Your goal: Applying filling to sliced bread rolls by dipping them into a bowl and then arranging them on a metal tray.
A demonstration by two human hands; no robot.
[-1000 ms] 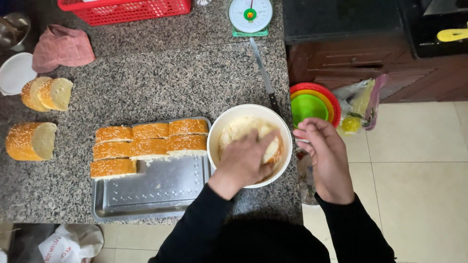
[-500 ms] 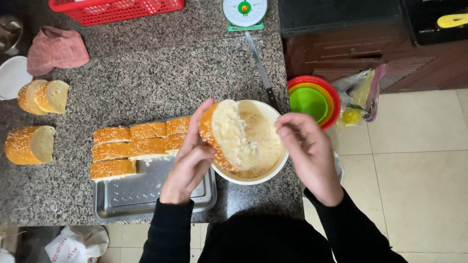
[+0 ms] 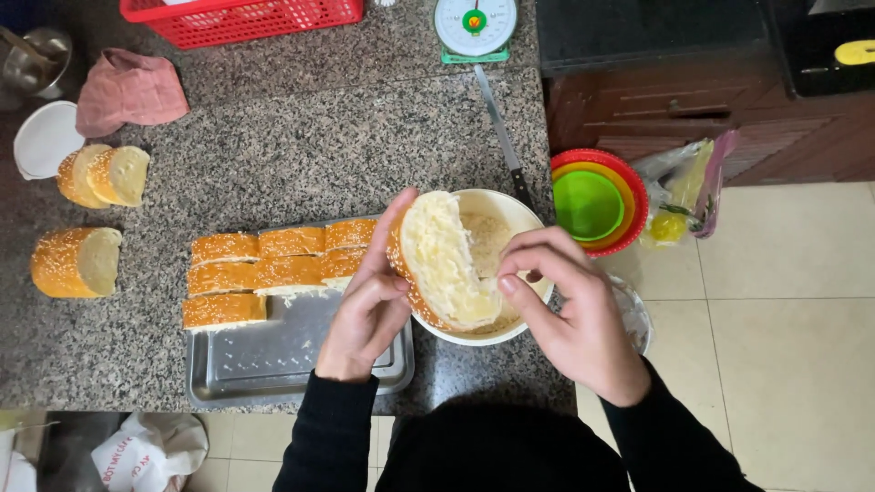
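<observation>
Overhead, looking down on a speckled granite desk point(image 3: 273, 155) from the head camera. Left hand point(image 3: 369, 310) holding a split bread roll point(image 3: 442, 260) tilted on edge over the near-right part of the desk, fingers point(image 3: 387, 232) curled round its sesame crust, pale cut face turned toward the right hand. Right hand point(image 3: 574, 319) hovering just beside the roll, fingers point(image 3: 538, 264) pinched together near the cut face; impossible telling whether anything is pinched between them. Sitting under both, a cream bowl point(image 3: 524, 214) with a pale crumbly filling, close to the desk's right edge.

Lying left of the bowl, a steel tray point(image 3: 273, 360) at the near edge, carrying two rows and a bit of sesame-topped bread pieces point(image 3: 273, 264) along its far side. Resting toward the left edge, one cut loaf point(image 3: 77, 262) and, beyond it, two more cut pieces point(image 3: 100, 175) beside a white lid point(image 3: 36, 137). Lying farther back, a pink cloth point(image 3: 128, 91), a red basket point(image 3: 241, 18) and a kitchen scale point(image 3: 474, 27) at the far edge. Stretching from the scale toward the bowl, a knife point(image 3: 501, 137). Standing off the desk's right edge, a nest of red, yellow and green bowls point(image 3: 597, 200) and a clear bag point(image 3: 684, 187).
</observation>
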